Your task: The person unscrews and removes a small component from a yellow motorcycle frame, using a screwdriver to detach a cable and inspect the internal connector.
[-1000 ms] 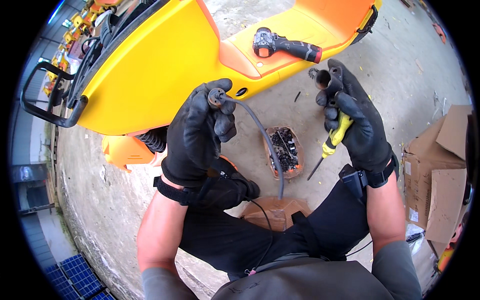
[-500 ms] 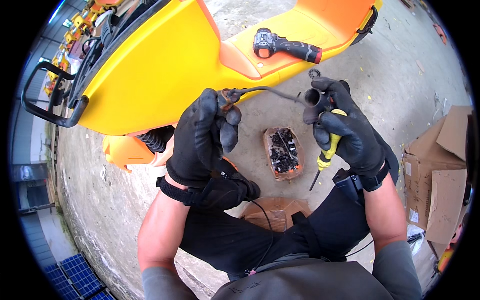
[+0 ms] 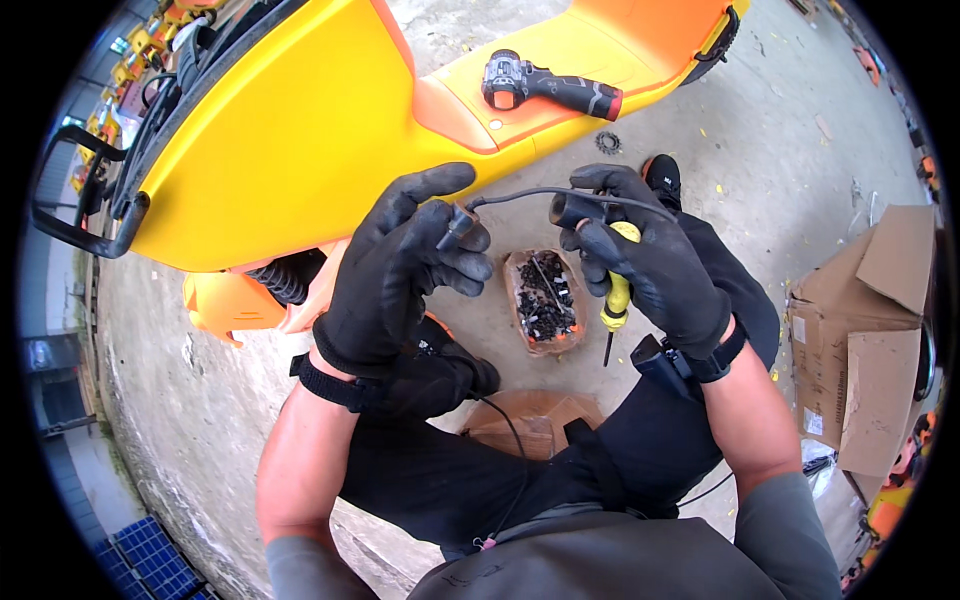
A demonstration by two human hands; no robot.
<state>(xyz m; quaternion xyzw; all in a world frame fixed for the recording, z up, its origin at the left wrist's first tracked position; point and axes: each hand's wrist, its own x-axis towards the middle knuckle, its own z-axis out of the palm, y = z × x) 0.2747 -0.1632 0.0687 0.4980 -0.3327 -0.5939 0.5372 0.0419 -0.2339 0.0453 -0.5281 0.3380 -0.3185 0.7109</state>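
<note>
a: left hand?
b: gloved left hand (image 3: pixel 395 250) pinches a small metal fitting (image 3: pixel 458 226) at the fingertips, one finger lifted clear. fitting sits on the end of a dark cable (image 3: pixel 535 190).
a: right hand?
b: right hand (image 3: pixel 660 265) grasps two things: a dark sleeve (image 3: pixel 572 210), one end turned toward the left hand, and a yellow screwdriver (image 3: pixel 619 290) tucked under the fingers, blade down. that tuck probably leaves thumb and fingertips for the sleeve.
a: why does the cable bow?
b: hands are held fairly near each other, so the slack arches up between them and runs over the right hand. where its far end goes, cannot tell.
a: position?
b: fitting and sleeve are apart, held up in front of the body, beside a yellow scooter (image 3: pixel 290 130).
a: surroundings?
b: cordless drill (image 3: pixel 575 93) lies on the footboard (image 3: pixel 630 55), likely for a flat perch within reach. toothed ring (image 3: pixel 599 143) on the floor. tray (image 3: pixel 514 290) of small black parts below the hands; opened carton (image 3: pixel 822 365) off to the right.
a: anything in the way?
b: cable crosses the right hand, and the screwdriver handle seems to crowd that grip. scooter body limits room ahead of the left hand.
</note>
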